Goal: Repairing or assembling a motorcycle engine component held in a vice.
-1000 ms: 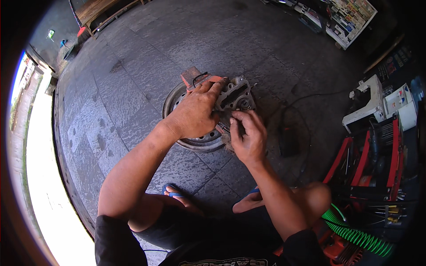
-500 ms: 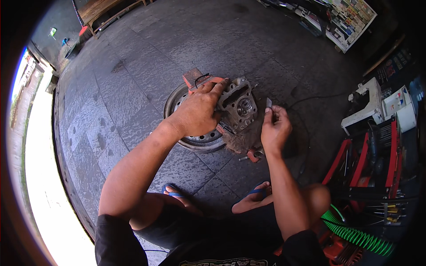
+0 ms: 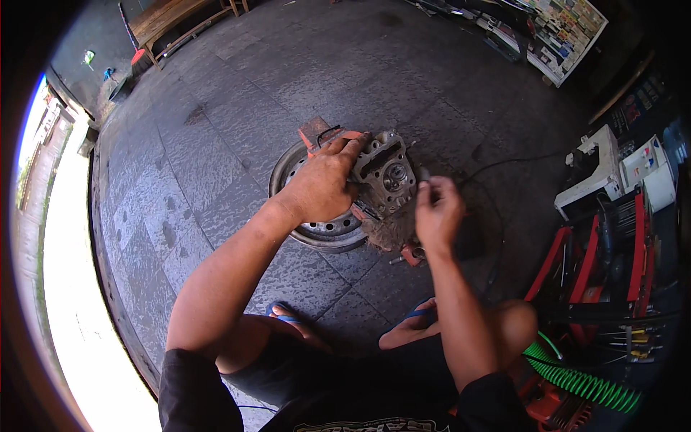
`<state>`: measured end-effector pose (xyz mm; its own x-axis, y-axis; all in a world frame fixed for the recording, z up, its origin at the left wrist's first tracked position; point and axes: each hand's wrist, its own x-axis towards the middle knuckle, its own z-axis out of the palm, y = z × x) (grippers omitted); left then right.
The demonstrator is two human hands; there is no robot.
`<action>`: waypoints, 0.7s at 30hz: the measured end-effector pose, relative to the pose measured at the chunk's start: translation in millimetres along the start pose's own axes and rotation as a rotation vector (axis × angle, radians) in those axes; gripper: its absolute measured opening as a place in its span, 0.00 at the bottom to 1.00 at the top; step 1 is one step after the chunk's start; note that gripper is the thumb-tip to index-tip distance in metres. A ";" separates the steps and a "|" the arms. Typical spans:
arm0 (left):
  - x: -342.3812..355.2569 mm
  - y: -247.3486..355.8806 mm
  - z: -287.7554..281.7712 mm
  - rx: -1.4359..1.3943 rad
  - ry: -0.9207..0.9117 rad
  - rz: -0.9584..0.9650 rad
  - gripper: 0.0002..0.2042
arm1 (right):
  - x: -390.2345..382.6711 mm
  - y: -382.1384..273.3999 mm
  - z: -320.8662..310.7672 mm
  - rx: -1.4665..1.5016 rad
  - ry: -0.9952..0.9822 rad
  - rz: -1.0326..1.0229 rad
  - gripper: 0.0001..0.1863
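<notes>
A grey metal engine cylinder head [image 3: 371,162] is tilted so that its flat face, with a round recess, shows. My left hand [image 3: 324,176] grips its left side, fingers over the top edge. My right hand [image 3: 440,212] is just right of the face, its fingers pinching a small thin flat grey piece [image 3: 425,173], blurred here. Beneath and behind the head is an orange vise [image 3: 314,135], over a steel wheel rim [image 3: 335,240] on the floor. Below the head hangs a dirty brown rag [image 3: 385,234]. My left palm hides part of the vise.
Red tool racks [image 3: 586,259] and a white machine frame [image 3: 594,173] stand on the right. A green coiled air hose [image 3: 583,381] lies at lower right. A dark cable [image 3: 504,160] crosses the floor. At the far left are a wooden bench [image 3: 169,25] and broom [image 3: 139,56].
My right hand has moved slightly left, bringing the flat piece closer to the cylinder head's right edge. My left hand keeps its grip.
</notes>
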<state>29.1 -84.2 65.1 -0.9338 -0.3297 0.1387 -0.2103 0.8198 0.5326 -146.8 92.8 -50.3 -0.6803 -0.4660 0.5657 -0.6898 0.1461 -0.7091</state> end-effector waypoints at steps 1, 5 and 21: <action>-2.7 1.1 -2.4 -0.011 0.002 -0.021 0.43 | 6.6 16.4 -1.7 -0.063 0.120 0.117 0.07; -5.5 -8.2 2.1 0.008 0.030 0.009 0.43 | 13.6 74.4 -27.9 -0.040 0.156 0.398 0.09; -6.9 -114.1 -59.8 -0.185 0.384 -0.488 0.17 | 52.3 78.7 -136.4 -0.532 -0.384 0.290 0.21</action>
<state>76.9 -203.5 53.3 -0.5666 -0.8160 0.1148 -0.4993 0.4508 0.7400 -270.5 198.9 -19.1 -0.7868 -0.6038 0.1279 -0.5882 0.6708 -0.4517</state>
